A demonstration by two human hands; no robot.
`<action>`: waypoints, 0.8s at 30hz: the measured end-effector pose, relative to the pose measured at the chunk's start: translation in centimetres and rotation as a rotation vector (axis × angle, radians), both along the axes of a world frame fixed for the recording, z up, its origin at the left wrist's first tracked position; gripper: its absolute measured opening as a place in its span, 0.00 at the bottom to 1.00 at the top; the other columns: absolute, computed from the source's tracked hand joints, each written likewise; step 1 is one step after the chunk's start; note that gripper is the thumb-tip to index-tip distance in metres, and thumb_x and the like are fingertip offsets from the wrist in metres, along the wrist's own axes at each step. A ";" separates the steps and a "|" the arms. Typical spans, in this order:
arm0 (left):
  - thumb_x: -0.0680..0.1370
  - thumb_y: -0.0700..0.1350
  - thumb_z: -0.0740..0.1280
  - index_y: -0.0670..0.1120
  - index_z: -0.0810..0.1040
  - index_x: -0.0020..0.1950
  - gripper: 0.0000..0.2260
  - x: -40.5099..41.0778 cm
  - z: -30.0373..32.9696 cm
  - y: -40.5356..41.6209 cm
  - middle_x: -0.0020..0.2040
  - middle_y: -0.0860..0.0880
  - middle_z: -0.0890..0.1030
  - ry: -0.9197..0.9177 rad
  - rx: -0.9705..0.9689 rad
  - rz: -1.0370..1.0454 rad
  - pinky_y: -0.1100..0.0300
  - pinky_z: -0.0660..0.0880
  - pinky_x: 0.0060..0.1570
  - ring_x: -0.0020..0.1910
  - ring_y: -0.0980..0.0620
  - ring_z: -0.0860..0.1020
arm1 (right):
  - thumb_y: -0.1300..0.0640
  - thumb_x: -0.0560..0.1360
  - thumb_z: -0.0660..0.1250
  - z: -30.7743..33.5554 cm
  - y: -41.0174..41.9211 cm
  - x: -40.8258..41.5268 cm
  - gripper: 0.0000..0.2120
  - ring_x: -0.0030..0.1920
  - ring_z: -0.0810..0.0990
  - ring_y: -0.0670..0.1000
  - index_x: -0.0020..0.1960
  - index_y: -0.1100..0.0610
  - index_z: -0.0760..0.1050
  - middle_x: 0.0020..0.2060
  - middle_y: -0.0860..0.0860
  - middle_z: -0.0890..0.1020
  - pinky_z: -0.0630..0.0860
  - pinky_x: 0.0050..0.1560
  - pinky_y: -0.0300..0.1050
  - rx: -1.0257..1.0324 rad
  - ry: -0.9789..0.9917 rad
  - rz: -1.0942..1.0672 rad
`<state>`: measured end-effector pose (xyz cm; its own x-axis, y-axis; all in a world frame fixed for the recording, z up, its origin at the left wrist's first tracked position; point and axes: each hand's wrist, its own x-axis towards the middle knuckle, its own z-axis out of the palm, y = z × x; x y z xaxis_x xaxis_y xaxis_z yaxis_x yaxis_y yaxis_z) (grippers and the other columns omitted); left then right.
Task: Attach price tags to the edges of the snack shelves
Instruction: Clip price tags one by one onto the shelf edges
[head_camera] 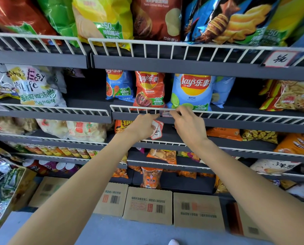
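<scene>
Rail (218,115) of white wire fronts the Lay's shelf. Just under it, your left hand (144,127) grips a small stack of spare price tags (157,129). Right of that, your right hand (187,123) pinches one tag (166,114) against the rail.

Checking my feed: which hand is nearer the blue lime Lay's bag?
Right. The right hand is directly below the blue lime Lay's bag, at the wire rail; the left hand is lower and further left, holding spare tags.
</scene>
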<state>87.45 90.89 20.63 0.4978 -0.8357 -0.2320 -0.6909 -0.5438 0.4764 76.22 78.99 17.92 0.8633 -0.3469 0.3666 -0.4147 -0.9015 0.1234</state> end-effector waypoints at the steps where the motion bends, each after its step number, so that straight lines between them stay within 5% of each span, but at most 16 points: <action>1: 0.80 0.36 0.57 0.46 0.58 0.75 0.24 0.0 0.0 0.0 0.68 0.41 0.72 0.001 0.000 0.002 0.56 0.69 0.60 0.64 0.43 0.72 | 0.66 0.56 0.79 -0.1 0.0 -0.1 0.22 0.42 0.79 0.54 0.49 0.58 0.81 0.41 0.53 0.79 0.66 0.20 0.38 -0.002 0.006 0.000; 8: 0.80 0.37 0.58 0.46 0.58 0.75 0.24 0.3 0.2 -0.3 0.68 0.41 0.72 -0.014 0.004 -0.011 0.56 0.70 0.53 0.58 0.42 0.75 | 0.64 0.55 0.79 0.2 0.5 -0.5 0.26 0.44 0.79 0.53 0.52 0.59 0.81 0.44 0.53 0.79 0.66 0.20 0.37 -0.025 0.033 -0.002; 13: 0.80 0.37 0.58 0.44 0.59 0.75 0.23 0.6 0.5 -0.2 0.72 0.42 0.67 0.005 -0.012 0.002 0.56 0.64 0.65 0.71 0.43 0.65 | 0.63 0.61 0.77 0.1 0.4 -1.0 0.28 0.49 0.77 0.53 0.61 0.59 0.77 0.49 0.53 0.78 0.68 0.22 0.39 -0.006 0.077 0.002; 17: 0.80 0.40 0.60 0.45 0.65 0.72 0.20 0.1 0.8 0.7 0.66 0.43 0.74 0.067 -0.192 0.132 0.64 0.68 0.56 0.62 0.45 0.73 | 0.62 0.73 0.66 0.4 0.6 -1.2 0.27 0.61 0.70 0.52 0.71 0.58 0.65 0.62 0.52 0.70 0.74 0.36 0.44 0.067 0.142 -0.002; 19: 0.80 0.41 0.60 0.44 0.68 0.69 0.17 -0.4 1.0 1.0 0.52 0.43 0.78 0.102 -0.281 0.214 0.72 0.67 0.36 0.43 0.50 0.77 | 0.62 0.77 0.60 0.6 0.8 -1.4 0.25 0.65 0.66 0.52 0.73 0.58 0.60 0.67 0.51 0.64 0.74 0.44 0.45 0.182 0.141 0.005; 20: 0.80 0.41 0.60 0.43 0.68 0.68 0.16 -0.8 1.1 1.1 0.48 0.43 0.78 0.117 -0.311 0.234 0.69 0.66 0.30 0.38 0.50 0.75 | 0.62 0.78 0.59 0.8 0.9 -1.5 0.25 0.65 0.65 0.52 0.74 0.58 0.59 0.69 0.51 0.63 0.74 0.49 0.45 0.276 0.121 0.002; 22: 0.80 0.41 0.60 0.42 0.69 0.67 0.15 -1.5 1.3 0.9 0.46 0.41 0.77 0.148 -0.363 0.265 0.64 0.62 0.28 0.36 0.48 0.73 | 0.63 0.79 0.57 1.5 1.0 -1.8 0.23 0.66 0.67 0.52 0.73 0.59 0.61 0.71 0.51 0.64 0.70 0.59 0.45 0.567 0.019 -0.005; 24: 0.80 0.41 0.60 0.41 0.70 0.65 0.14 -2.4 1.6 0.6 0.45 0.40 0.77 0.209 -0.420 0.300 0.63 0.62 0.30 0.33 0.52 0.70 | 0.63 0.79 0.57 2.7 0.8 -2.4 0.19 0.61 0.73 0.51 0.70 0.59 0.67 0.67 0.54 0.71 0.71 0.57 0.43 0.936 -0.161 -0.033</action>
<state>85.09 91.47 22.19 0.7075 -0.7061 -0.0291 -0.4022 -0.4362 0.8050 73.77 79.78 20.59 0.8112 -0.5833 0.0412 -0.3904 -0.5927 -0.7045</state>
